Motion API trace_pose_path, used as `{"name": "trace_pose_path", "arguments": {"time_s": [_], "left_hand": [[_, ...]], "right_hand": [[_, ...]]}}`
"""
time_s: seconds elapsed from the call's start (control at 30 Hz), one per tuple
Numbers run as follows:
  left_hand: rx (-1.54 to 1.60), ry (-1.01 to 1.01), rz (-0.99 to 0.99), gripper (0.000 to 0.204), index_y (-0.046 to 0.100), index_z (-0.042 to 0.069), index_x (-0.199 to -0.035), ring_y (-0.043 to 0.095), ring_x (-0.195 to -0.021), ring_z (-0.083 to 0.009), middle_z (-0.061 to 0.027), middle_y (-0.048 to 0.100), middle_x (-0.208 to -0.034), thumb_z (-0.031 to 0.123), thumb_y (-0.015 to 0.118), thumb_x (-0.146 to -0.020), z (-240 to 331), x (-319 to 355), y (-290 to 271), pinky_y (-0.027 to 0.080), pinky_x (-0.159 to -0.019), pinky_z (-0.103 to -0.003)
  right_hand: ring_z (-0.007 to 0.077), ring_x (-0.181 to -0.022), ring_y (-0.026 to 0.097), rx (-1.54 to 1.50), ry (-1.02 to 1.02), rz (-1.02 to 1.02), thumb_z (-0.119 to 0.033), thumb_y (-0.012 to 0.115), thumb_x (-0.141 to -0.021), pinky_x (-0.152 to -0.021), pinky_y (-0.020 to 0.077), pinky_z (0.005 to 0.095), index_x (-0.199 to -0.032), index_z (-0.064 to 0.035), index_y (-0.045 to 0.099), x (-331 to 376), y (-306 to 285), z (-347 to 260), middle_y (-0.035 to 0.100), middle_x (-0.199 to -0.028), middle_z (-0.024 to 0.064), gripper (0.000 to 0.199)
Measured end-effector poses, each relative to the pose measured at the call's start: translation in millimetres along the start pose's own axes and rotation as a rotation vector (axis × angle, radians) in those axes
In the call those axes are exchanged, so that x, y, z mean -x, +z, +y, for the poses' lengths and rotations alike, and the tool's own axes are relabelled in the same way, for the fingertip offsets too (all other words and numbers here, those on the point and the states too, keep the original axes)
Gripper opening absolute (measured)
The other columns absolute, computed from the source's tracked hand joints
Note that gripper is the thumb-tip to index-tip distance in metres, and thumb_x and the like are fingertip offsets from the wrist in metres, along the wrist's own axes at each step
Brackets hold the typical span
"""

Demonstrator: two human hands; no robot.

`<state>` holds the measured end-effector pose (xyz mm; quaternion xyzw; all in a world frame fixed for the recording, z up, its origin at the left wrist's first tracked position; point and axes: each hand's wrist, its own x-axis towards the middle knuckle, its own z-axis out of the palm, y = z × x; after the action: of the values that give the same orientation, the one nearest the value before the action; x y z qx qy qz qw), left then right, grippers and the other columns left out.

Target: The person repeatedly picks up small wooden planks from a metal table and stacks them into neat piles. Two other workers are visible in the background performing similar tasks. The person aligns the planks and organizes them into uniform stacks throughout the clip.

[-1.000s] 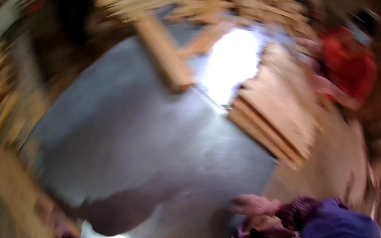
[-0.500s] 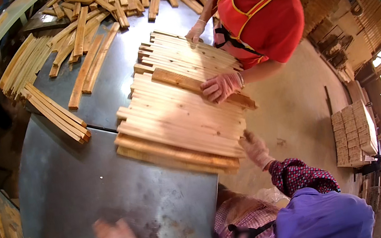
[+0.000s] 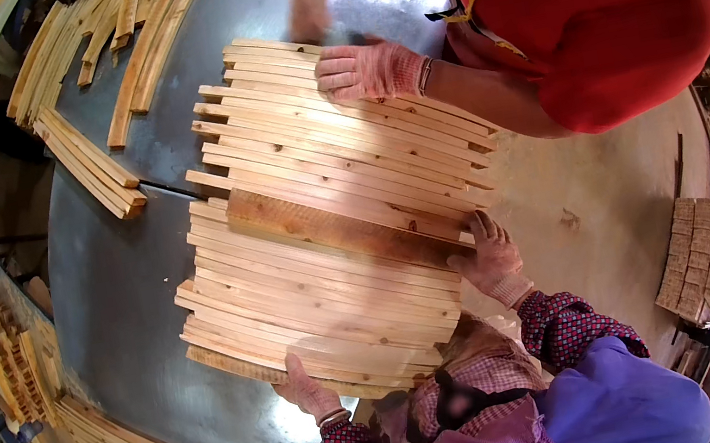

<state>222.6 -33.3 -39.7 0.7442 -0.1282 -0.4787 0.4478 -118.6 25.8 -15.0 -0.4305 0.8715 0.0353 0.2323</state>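
Observation:
Light wooden slats (image 3: 321, 298) lie side by side in a wide, uneven-ended panel on the metal table (image 3: 113, 290). A darker brown plank (image 3: 318, 227) rests across the panel's middle, along the slats. My right hand (image 3: 494, 264), gloved, is closed about the plank's right end, thumb on the near side and fingers on the far side. At the panel's near edge my left hand (image 3: 311, 396), also gloved, grips the outermost slats, one digit on top and the others partly hidden at the edge. A co-worker's gloved hand (image 3: 367, 71) lies on the far slats.
The co-worker in red (image 3: 592, 13) stands at the far right; that person's other hand (image 3: 310, 8) is blurred. Loose wood strips (image 3: 87, 163) lie at the far left. More strips (image 3: 119, 439) are stacked at the near left. Bundled wood (image 3: 698, 253) stands on the floor at right.
My left hand has come from the bare tabletop to the panel's near edge. My right hand has moved to the brown plank's end. The co-worker's hand has left that plank for the far slats.

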Motion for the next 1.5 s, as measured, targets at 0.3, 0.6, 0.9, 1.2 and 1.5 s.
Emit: {"name": "trace_pose_path", "arguments": {"time_s": [0.3,0.6,0.9,1.2,1.5], "left_hand": [[-0.750,0.404,0.071,0.082,0.016,-0.005,-0.153,0.035,-0.139,-0.0379,-0.0294,0.031,-0.152,0.037,0.057,-0.096,-63,-22,-26,0.030,-0.116,-0.044],[-0.581,0.386,-0.305,0.085,0.010,-0.007,-0.155,0.023,-0.148,-0.0373,-0.0283,0.019,-0.159,0.032,0.056,-0.094,-53,-42,-69,0.019,-0.121,-0.040],[-0.305,0.588,-0.634,0.066,0.029,-0.009,-0.149,0.021,-0.149,-0.0370,-0.0266,0.025,-0.158,0.023,0.054,-0.098,-2,-1,-113,0.017,-0.121,-0.042],[0.049,0.182,-0.764,0.065,0.017,-0.005,-0.154,0.038,-0.139,-0.0279,-0.0197,0.036,-0.152,0.012,0.050,-0.100,59,53,-117,0.035,-0.113,-0.040],[-0.367,0.292,-0.461,0.042,0.048,-0.001,-0.122,0.060,-0.091,-0.0177,-0.0103,0.060,-0.105,0.014,0.066,-0.087,91,19,-99,0.053,-0.077,-0.030]], "right_hand": [[0.0348,-0.123,0.054,0.199,-0.278,0.154,-0.052,0.075,-0.074,-0.104,0.0438,0.0453,-0.138,-0.0116,0.051,3,15,-5,0.054,-0.137,0.0149,0.079],[0.0171,-0.098,0.062,-1.059,-0.132,-0.562,-0.033,0.066,-0.089,-0.084,0.0510,0.0306,-0.131,0.0051,0.056,77,-5,-72,0.066,-0.108,0.0101,0.057],[0.0200,-0.088,0.066,-1.504,-0.076,-0.773,-0.023,0.061,-0.091,-0.082,0.0534,0.0314,-0.117,0.0083,0.057,155,36,-148,0.066,-0.097,0.0129,0.041],[0.0145,-0.088,0.061,-1.328,-0.276,-0.821,-0.031,0.063,-0.091,-0.081,0.0503,0.0284,-0.121,0.0056,0.060,171,33,-191,0.066,-0.100,0.0077,0.048],[0.0153,-0.104,0.060,-1.208,-0.529,-0.748,-0.026,0.065,-0.096,-0.093,0.0486,0.0304,-0.132,0.0014,0.055,187,33,-247,0.067,-0.114,0.0108,0.047]]}}
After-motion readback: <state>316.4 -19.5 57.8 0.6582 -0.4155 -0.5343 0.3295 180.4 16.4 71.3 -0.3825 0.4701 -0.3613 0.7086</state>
